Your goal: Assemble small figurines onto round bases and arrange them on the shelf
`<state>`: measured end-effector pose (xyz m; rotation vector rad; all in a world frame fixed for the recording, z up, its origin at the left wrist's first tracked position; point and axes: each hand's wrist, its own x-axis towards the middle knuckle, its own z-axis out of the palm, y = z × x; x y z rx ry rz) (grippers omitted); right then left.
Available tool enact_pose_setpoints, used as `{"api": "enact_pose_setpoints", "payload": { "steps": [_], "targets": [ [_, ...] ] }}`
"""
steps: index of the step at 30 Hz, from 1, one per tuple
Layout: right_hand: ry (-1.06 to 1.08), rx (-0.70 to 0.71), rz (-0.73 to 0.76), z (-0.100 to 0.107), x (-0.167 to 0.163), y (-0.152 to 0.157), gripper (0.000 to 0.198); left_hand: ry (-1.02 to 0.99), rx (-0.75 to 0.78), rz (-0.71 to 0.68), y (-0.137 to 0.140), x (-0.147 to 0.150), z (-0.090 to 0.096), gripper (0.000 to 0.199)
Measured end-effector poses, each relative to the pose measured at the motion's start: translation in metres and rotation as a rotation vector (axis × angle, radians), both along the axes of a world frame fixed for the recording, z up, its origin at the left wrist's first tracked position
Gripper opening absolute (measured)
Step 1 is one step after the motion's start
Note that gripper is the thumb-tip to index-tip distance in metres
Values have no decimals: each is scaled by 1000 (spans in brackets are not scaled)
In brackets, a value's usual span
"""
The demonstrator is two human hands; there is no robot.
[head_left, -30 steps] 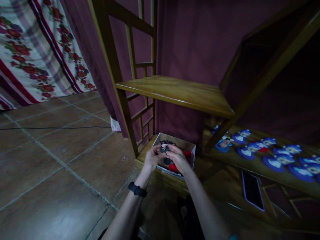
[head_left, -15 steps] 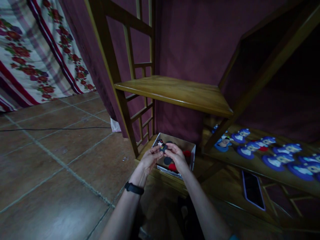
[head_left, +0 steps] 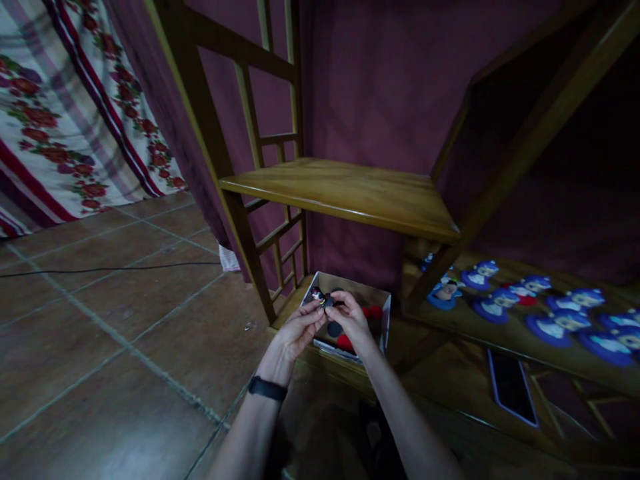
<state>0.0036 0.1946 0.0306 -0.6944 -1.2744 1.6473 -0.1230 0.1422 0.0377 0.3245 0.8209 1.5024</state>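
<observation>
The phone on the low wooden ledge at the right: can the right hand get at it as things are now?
Probably yes. The phone lies uncovered, with nothing between it and the right hand. But that hand and the left hand hold a small figure.

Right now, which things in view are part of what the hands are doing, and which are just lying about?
In hand:
- small dark figure, held by left hand and right hand
- open cardboard box below them, with red and dark pieces inside

Lying about:
- blue figures on lower shelf
- phone
- black cable on floor
</observation>
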Motion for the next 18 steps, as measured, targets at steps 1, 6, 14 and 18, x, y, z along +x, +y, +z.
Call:
{"api": "enact_pose_setpoints", "payload": {
  "steps": [1, 6, 14, 18],
  "targets": [
    [-1, 3, 0, -1, 0, 1, 35, 7, -1, 4, 0, 0, 0, 26],
    [-1, -15, -1, -3, 1, 4, 35, 122, 10, 50, 1, 4, 4, 33],
    [44, -78, 25, -4, 2, 3, 36, 454, 86, 182, 6, 12, 2, 44],
    [85, -99, 33, -9, 2, 5, 37, 602, 152, 245, 11, 14, -6, 47]
  ]
}}
